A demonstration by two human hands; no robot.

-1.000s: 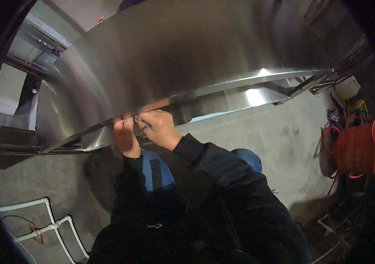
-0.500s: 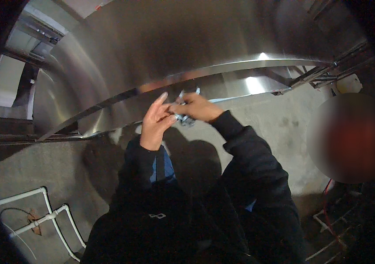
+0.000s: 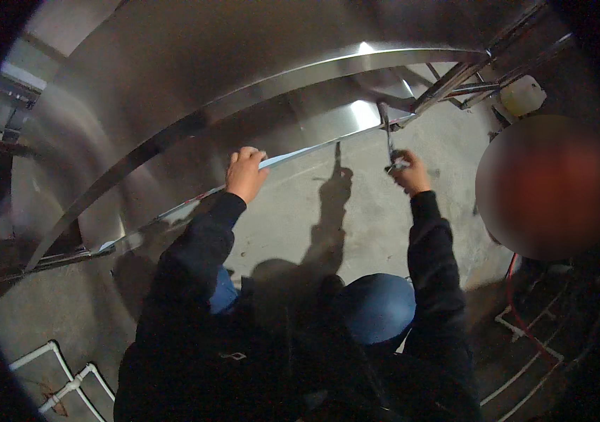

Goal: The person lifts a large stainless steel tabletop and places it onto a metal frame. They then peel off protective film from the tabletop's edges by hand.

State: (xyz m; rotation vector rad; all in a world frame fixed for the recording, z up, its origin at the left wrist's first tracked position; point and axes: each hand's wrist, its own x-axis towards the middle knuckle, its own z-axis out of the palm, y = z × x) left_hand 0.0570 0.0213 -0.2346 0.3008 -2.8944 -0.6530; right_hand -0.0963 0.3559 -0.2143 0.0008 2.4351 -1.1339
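A large brushed-steel top (image 3: pixel 194 63) curves across the far side, with a lower steel panel (image 3: pixel 314 119) beneath its front edge. My left hand (image 3: pixel 245 173) is closed over the lower panel's near edge, fingers curled and fingertips partly hidden. Beside it, a pale blue strip (image 3: pixel 284 156) runs along that edge. Out to the right, my right hand (image 3: pixel 412 174) grips a slender dark metal tool (image 3: pixel 388 133), whose kind I cannot make out. The tool points away from me, its far end by the panel's right corner; whether they touch is unclear.
White plastic pipes (image 3: pixel 68 385) lie joined on the floor at the lower left. At the right are steel legs (image 3: pixel 448 88), a pale yellowish container (image 3: pixel 523 96), a blurred reddish shape (image 3: pixel 546 190) and a red hose (image 3: pixel 512 288). My blue-clad knee (image 3: pixel 376 307) is bent below my hands.
My hands were together around a greyish metal object and are now apart. The left has come onto the panel's edge; the right has moved rightward with the tool. The view has shifted.
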